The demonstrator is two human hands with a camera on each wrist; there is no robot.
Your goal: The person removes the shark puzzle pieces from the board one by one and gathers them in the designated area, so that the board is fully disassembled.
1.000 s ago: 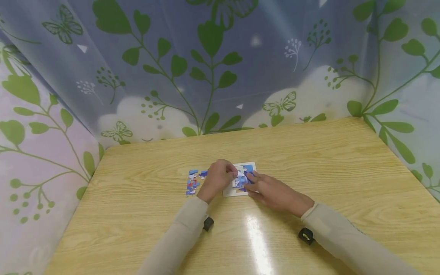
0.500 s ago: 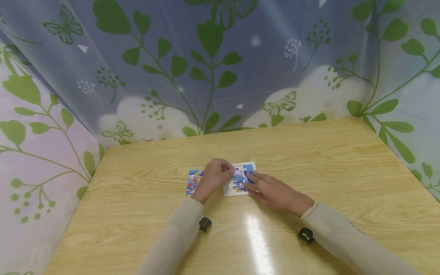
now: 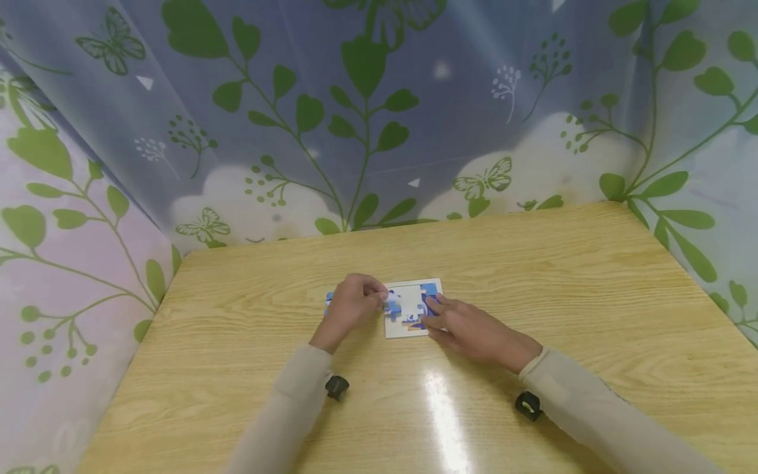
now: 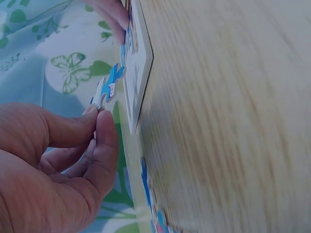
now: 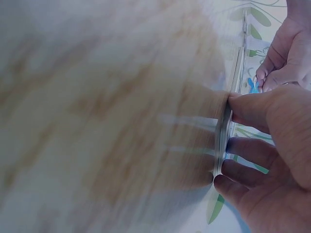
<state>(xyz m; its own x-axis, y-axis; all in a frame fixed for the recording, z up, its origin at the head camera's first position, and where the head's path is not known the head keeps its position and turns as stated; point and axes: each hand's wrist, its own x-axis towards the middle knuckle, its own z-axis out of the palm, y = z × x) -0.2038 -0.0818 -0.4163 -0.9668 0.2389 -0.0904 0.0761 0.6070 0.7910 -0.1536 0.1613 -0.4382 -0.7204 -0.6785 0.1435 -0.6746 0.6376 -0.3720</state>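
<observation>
My left hand (image 3: 354, 301) pinches a small blue-and-white clump of jigsaw pieces (image 3: 393, 307) between thumb and fingertips. In the left wrist view the clump (image 4: 112, 83) is held up at a tilt, its knobbed outline showing; it looks like more than one piece joined. Beneath and to its right lies a white puzzle tray (image 3: 412, 297), largely bare in the middle, with blue pieces (image 3: 429, 289) along its right side. My right hand (image 3: 470, 330) rests on the tray's right edge, fingers spread and touching it; in the right wrist view, thumb and fingers meet the tray's rim (image 5: 222, 133).
Loose jigsaw pieces (image 4: 146, 182) lie on the wooden table (image 3: 237, 368) left of the tray, mostly hidden behind my left hand in the head view. A leaf-patterned curtain (image 3: 284, 151) hangs along the table's back edge.
My left hand has moved left, lifting the jigsaw clump from the tray's middle toward its left edge. More bare white tray shows. The right hand has stayed put.
</observation>
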